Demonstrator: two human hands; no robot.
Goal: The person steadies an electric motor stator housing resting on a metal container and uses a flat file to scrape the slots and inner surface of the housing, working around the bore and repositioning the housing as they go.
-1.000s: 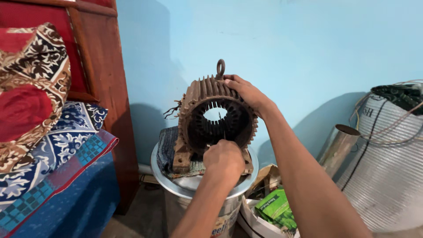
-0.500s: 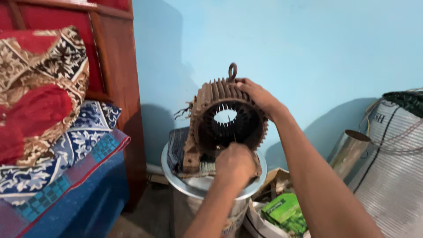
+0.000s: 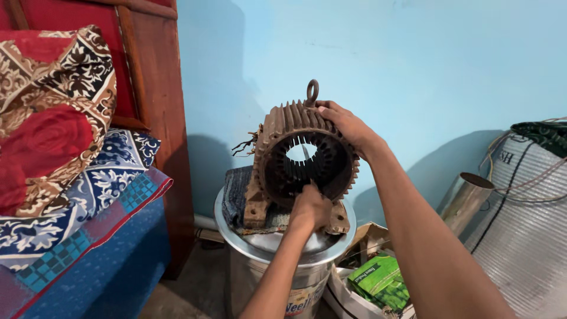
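motor housing (image 3: 304, 162) on drum (image 3: 283, 260), bed (image 3: 71, 195) left

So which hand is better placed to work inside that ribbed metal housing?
Probably the left hand: its fingers are already at the lower edge of the housing opening. The right hand grips the top, steadying it.
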